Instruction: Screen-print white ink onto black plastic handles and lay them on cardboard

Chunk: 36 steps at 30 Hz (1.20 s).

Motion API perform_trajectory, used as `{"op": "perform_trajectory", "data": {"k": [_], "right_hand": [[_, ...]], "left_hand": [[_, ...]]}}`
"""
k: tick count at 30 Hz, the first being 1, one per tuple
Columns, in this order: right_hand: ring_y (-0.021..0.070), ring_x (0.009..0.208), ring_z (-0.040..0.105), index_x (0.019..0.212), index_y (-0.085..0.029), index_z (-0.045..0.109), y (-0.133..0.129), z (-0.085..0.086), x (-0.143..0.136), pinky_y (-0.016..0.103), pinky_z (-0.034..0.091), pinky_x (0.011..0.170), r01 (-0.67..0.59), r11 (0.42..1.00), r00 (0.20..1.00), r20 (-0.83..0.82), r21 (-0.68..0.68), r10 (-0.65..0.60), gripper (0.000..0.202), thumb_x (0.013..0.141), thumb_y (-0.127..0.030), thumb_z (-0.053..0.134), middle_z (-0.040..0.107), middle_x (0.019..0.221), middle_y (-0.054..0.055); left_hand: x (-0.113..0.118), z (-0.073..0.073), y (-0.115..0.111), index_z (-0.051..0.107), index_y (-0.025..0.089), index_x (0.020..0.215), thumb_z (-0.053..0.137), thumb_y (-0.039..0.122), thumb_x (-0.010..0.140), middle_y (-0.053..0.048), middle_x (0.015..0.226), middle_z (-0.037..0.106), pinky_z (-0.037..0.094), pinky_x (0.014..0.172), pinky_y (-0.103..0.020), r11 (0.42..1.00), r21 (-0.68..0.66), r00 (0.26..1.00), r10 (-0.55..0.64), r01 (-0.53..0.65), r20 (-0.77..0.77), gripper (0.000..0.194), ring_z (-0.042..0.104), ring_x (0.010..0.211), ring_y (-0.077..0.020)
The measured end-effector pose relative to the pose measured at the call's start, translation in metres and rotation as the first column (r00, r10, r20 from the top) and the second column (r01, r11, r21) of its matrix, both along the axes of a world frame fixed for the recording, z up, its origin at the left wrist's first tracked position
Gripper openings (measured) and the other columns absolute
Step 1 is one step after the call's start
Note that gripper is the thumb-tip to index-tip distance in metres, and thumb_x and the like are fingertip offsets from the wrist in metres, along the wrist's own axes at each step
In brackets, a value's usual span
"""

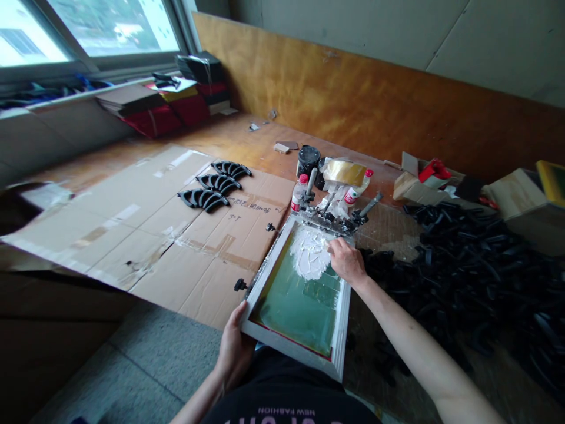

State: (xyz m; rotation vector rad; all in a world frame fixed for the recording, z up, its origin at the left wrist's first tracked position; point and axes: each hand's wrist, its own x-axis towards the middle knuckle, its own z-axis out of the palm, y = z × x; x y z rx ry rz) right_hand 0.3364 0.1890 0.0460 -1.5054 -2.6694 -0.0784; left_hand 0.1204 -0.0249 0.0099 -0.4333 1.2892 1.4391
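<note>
A silk-screen printing frame with a green mesh tilts toward me, its far end at a metal clamp. Thick white ink lies smeared over the far part of the mesh. My left hand grips the near left corner of the frame, thumb on top and fingers out of sight underneath. Closed over the far right side of the mesh, beside the ink, is my right hand. Whatever its fingers hold is hidden or too small to name.
Several curved black plastic pieces lie in rows on flattened cardboard at left. A big heap of black pieces spreads at right. Behind the clamp stand red-capped bottles and a black tub. Black knobs stick out left of the frame.
</note>
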Motion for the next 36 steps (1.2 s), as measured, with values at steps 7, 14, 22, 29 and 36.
{"op": "perform_trajectory", "data": {"k": [7, 14, 22, 29, 36], "right_hand": [[0.0204, 0.083, 0.060, 0.097, -0.014, 0.056, 0.004, -0.019, -0.020, 0.029, 0.041, 0.065, 0.122, 0.992, 0.988, 0.093, 0.039, -0.125, 0.022, 0.092, -0.009, 0.035, 0.059, 0.099, 0.013], [0.0216, 0.090, 0.059, 0.099, -0.014, 0.056, 0.021, -0.020, -0.050, 0.029, 0.044, 0.073, 0.003, 1.000, 0.999, 0.044, -0.022, -0.002, 0.022, 0.090, -0.008, 0.037, 0.059, 0.103, 0.014], [0.0195, 0.091, 0.059, 0.098, -0.016, 0.059, 0.035, -0.011, -0.048, 0.027, 0.043, 0.079, -0.089, 0.994, 0.994, -0.070, -0.058, 0.085, 0.020, 0.086, -0.009, 0.045, 0.061, 0.102, 0.009], [0.0160, 0.089, 0.060, 0.097, -0.020, 0.064, 0.027, 0.002, -0.013, 0.024, 0.041, 0.078, -0.271, 0.951, 0.952, -0.190, -0.152, 0.240, 0.018, 0.088, -0.013, 0.050, 0.064, 0.099, 0.004], [0.0182, 0.086, 0.060, 0.097, -0.018, 0.062, 0.012, 0.002, -0.007, 0.026, 0.040, 0.073, -0.002, 0.997, 0.997, -0.078, -0.071, -0.004, 0.019, 0.086, -0.011, 0.048, 0.064, 0.101, 0.007]], "left_hand": [[0.001, 0.003, 0.001, 0.065, 0.013, 0.091, 0.063, 0.024, 0.079, -0.005, 0.069, 0.070, 0.055, 0.055, -0.029, 1.000, -0.011, 1.000, 0.016, -0.016, 0.002, 0.017, 0.066, 0.055, -0.0183], [0.001, 0.007, 0.002, 0.065, 0.013, 0.090, 0.062, 0.024, 0.080, -0.004, 0.068, 0.070, 0.055, 0.056, -0.028, 0.999, -0.029, 0.999, 0.030, -0.030, 0.019, 0.015, 0.066, 0.055, -0.0172], [0.001, 0.004, 0.001, 0.066, 0.012, 0.092, 0.062, 0.024, 0.080, -0.005, 0.070, 0.071, 0.055, 0.054, -0.028, 1.000, -0.007, 1.000, 0.027, -0.027, 0.006, 0.017, 0.066, 0.056, -0.0177], [0.000, -0.001, -0.001, 0.065, 0.014, 0.090, 0.063, 0.024, 0.079, -0.003, 0.068, 0.069, 0.054, 0.053, -0.027, 1.000, 0.018, 1.000, 0.023, -0.023, 0.003, 0.015, 0.066, 0.055, -0.0177], [0.001, 0.002, 0.000, 0.066, 0.013, 0.092, 0.063, 0.024, 0.080, -0.003, 0.068, 0.069, 0.054, 0.052, -0.026, 1.000, 0.015, 1.000, 0.020, -0.020, 0.000, 0.017, 0.064, 0.053, -0.0159]]}}
